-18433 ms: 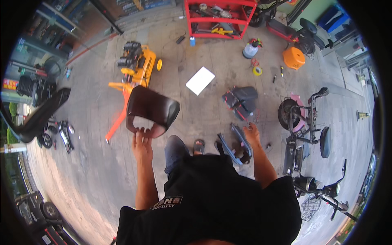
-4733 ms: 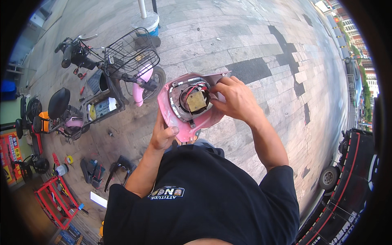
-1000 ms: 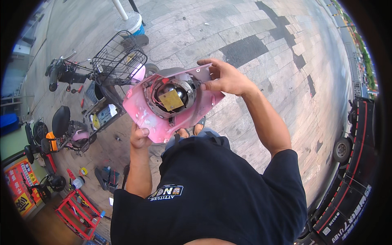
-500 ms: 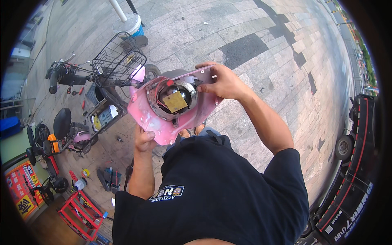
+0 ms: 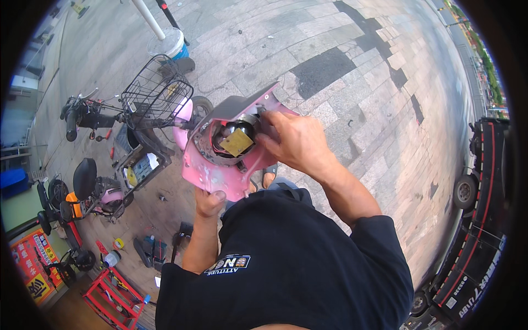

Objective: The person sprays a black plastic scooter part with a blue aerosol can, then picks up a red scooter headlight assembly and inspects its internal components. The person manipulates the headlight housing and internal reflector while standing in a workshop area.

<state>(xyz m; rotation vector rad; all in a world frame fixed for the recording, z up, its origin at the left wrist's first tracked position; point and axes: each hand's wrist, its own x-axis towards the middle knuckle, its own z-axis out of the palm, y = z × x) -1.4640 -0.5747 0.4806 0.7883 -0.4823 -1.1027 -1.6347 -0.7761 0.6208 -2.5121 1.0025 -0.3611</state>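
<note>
In front of my chest I hold a pink plastic scooter front cover (image 5: 217, 175), its inner side turned up toward me. Set in the cover is a round headlight (image 5: 248, 128) with a dark glossy back, and a yellowish square plate (image 5: 236, 142) sits over it. My left hand (image 5: 210, 203) grips the lower edge, thumb on top and fingers underneath. At the right side of the lamp, my right hand (image 5: 294, 137) reaches inside the cover with its fingers bent together. Whatever lies between those fingertips is hidden.
To the left stands a partly stripped scooter with a wire basket (image 5: 157, 91), handlebar (image 5: 71, 118) and open storage box (image 5: 140, 165). A bucket (image 5: 168, 44) holds a pole. A red rack (image 5: 113, 297) and tools lie lower left; a dark truck (image 5: 478, 220) is at right.
My right hand has left the cover's far right edge and moved inward beside the headlight. The cover has tilted and shifted slightly right; my left hand still holds its lower edge.
</note>
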